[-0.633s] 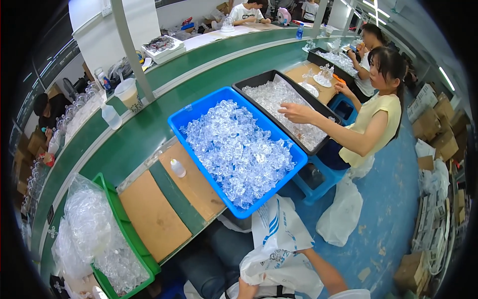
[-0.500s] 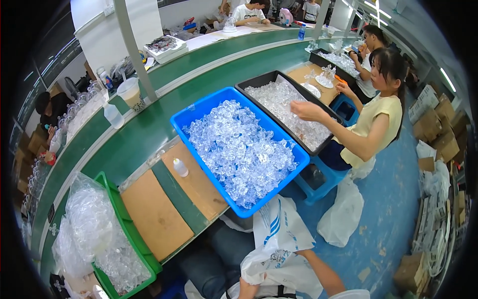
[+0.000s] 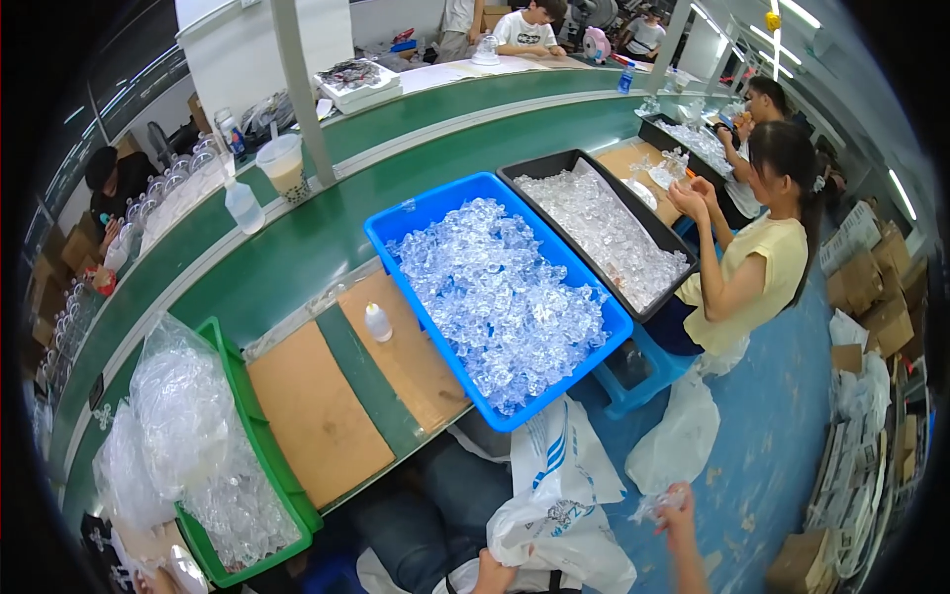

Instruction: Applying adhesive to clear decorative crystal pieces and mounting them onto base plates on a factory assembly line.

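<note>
A white plastic bag (image 3: 559,540) with blue print rests at my lap, beneath the near end of a blue tub (image 3: 391,259). My left hand (image 3: 495,572) is closed on the bag's rim at the lower edge. Out to the right of the bag, my right hand (image 3: 675,510) is raised with clear plastic pieces (image 3: 648,508) held in its fingers. Their exact shape is blurred. Many clear, bluish-looking plastic pieces (image 3: 495,297) are heaped in the blue tub. What lies inside the bag is hidden.
A green crate (image 3: 242,396) with bagged clear parts stands left. Brown cardboard sheets (image 3: 315,411) and a small dropper bottle (image 3: 378,323) lie on the green bench. A black tray (image 3: 594,223) of clear parts adjoins the tub, beside a seated co-worker (image 3: 757,267). Another white bag (image 3: 675,436) lies on the floor.
My right hand has come out of the white bag toward the right with clear pieces in it. The co-worker's reaching hand has left the black tray. The view has shifted slightly.
</note>
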`<state>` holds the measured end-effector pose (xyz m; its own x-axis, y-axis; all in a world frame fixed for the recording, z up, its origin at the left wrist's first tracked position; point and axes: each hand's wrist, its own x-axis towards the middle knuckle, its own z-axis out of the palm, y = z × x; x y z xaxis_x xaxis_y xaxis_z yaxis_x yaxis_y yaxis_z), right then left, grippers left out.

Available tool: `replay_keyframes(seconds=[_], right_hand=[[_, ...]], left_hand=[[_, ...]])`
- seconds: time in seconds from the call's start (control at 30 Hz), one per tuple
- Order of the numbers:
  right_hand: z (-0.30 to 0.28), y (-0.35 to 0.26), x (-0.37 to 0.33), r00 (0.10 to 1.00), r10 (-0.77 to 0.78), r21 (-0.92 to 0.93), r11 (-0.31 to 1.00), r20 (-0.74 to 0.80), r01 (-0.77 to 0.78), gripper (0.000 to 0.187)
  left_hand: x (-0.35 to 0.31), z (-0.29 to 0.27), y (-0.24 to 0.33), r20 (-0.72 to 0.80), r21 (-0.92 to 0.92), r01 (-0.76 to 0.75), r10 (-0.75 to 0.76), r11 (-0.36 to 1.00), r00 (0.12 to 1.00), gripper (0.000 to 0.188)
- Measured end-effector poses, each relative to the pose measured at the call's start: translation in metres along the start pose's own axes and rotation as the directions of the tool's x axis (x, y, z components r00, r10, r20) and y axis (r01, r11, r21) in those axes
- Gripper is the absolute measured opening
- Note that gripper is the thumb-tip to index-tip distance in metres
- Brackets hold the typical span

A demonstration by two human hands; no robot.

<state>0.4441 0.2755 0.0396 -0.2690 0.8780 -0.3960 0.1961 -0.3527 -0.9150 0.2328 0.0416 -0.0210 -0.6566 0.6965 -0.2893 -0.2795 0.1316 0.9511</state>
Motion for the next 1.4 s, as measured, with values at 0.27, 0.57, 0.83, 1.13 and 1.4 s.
replay_keyframes(seconds=[0.27,0.57,0.83,1.13,1.4], right_hand=[[0.222,-0.207,0.096,0.783,-0.332,-0.270,0.808,0.527,0.524,0.071],[0.282,-0.210,0.160,0.205,-0.646,-0.383,-0.147,0.736,0.912,0.076],[0.276,-0.227,0.130,0.375,-0.363,-0.400,0.006,0.853,0.916,0.056],[0.166,-0.175,0.048,0.174,0.071,-0.181,0.612,0.982,0.770,0.019],[0.086,0.125,0.097,0.876,0.088,-0.712,0.624,0.474,0.322,0.028]], left_hand=[[-0.009,-0.007,-0.027,-0.084,0.035,-0.027,0.030,0.999,0.996,0.054],[-0.013,0.001,-0.034,-0.008,-0.015,0.058,-0.058,0.998,0.998,0.037],[-0.012,-0.003,-0.056,0.069,0.024,0.105,-0.107,0.994,0.992,0.036],[-0.021,-0.002,-0.044,0.038,0.049,0.098,-0.100,0.994,0.994,0.032],[-0.013,0.011,-0.061,0.088,0.043,-0.017,0.013,0.999,0.996,0.026]])
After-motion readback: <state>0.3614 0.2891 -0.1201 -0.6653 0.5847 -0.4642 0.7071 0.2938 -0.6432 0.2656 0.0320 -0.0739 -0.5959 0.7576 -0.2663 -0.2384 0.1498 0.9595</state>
